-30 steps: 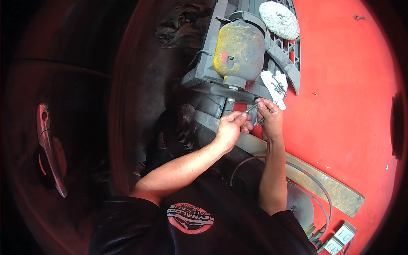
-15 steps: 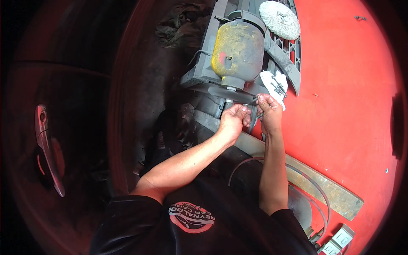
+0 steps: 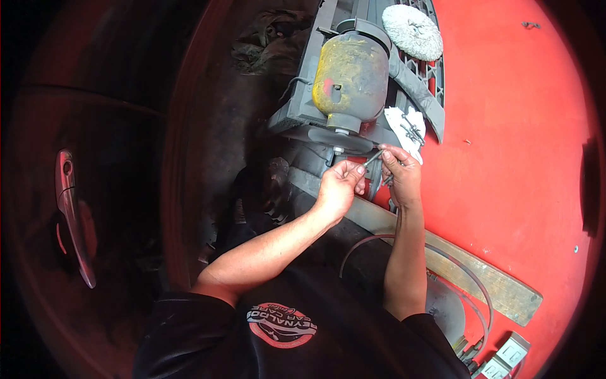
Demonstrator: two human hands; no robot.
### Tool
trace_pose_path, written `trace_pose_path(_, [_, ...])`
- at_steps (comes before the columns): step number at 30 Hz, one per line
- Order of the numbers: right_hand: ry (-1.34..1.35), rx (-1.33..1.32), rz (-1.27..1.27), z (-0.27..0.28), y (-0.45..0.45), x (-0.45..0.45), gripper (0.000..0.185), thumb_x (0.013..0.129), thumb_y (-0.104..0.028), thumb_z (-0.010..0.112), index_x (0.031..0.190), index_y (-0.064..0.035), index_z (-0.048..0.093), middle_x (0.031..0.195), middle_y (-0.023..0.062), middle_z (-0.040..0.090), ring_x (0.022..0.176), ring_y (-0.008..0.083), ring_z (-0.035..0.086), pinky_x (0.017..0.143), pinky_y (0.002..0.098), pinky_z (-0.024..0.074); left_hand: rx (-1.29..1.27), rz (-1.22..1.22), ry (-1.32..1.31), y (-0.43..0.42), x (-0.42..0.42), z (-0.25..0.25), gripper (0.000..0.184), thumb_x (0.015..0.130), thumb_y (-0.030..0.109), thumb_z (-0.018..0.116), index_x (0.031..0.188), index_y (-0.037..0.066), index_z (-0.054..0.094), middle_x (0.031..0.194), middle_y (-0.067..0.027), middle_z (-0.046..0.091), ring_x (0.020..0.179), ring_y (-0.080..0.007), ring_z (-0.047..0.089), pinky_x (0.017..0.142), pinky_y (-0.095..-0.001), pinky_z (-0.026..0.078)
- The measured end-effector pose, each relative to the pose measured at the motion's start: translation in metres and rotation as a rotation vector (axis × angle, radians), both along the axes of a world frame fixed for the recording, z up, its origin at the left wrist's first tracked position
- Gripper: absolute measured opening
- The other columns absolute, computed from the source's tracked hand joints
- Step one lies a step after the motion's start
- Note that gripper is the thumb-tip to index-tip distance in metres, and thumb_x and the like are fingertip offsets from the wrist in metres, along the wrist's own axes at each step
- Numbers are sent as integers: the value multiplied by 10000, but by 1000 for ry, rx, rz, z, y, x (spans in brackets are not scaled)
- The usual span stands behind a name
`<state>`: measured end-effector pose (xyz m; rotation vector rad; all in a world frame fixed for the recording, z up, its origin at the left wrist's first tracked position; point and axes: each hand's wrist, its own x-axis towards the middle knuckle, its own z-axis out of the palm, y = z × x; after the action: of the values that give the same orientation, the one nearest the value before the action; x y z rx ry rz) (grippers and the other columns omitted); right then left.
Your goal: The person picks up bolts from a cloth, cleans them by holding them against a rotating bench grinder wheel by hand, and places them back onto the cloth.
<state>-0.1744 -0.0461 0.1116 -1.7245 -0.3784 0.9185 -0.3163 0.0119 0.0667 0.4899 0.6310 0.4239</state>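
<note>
"Both ends of a slim, straight, dull metal rod (image 3: 373, 158) are held — by what?"

"Left hand (image 3: 338, 186) pinches the lower end; right hand (image 3: 402, 170) closes its fingertips at the upper, just beside a thin grey disc (image 3: 355, 144) below a yellow-and-grey rounded housing (image 3: 353, 82)."

"Doing it well?"

"Likely a firm pinch, rod steady — fingertips clear of the disc's rim."

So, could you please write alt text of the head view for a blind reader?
A person's left hand and right hand hold a thin metal piece between them, near the disc of a worn yellow and grey machine. Beyond them, small dark parts lie on a white item, with a round white pad farther up and a red surface at right.
</note>
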Motion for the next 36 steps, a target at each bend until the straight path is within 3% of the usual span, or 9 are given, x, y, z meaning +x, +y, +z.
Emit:
trace_pose_path(5, [-43,2,-39,-13,9,0,189,872,-104,669,1010,26,660,790,18,619,567,40,443,489,195,356,-231,91,-10,1,10,-5,150,959,116,535,849,17,555,684,-21,538,593,-100,485,600,-269,468])
trace_pose_path(14, [-83,-25,-61,-17,15,-3,153,868,-66,659,993,22,671,780,7,617,587,37,447,506,184,360,-363,113,-81,-2,9,-10,120,936,78,559,837,10,559,706,-43,553,612,-117,507,618,-285,476])
trace_pose_path(24, [-55,23,-59,-11,18,-5,144,859,-57,668,981,18,676,771,0,616,601,42,449,529,189,366,-308,136,-121,-5,8,-6,111,929,70,564,845,-2,561,713,-53,565,619,-121,516,626,-291,483])
trace_pose_path(36, [-52,-42,-96,-9,24,-7,122,862,-60,667,956,16,676,779,4,624,613,43,461,525,191,364,-506,117,-168,-1,9,-6,123,933,73,551,817,29,546,712,-52,580,602,-125,538,616,-301,495])
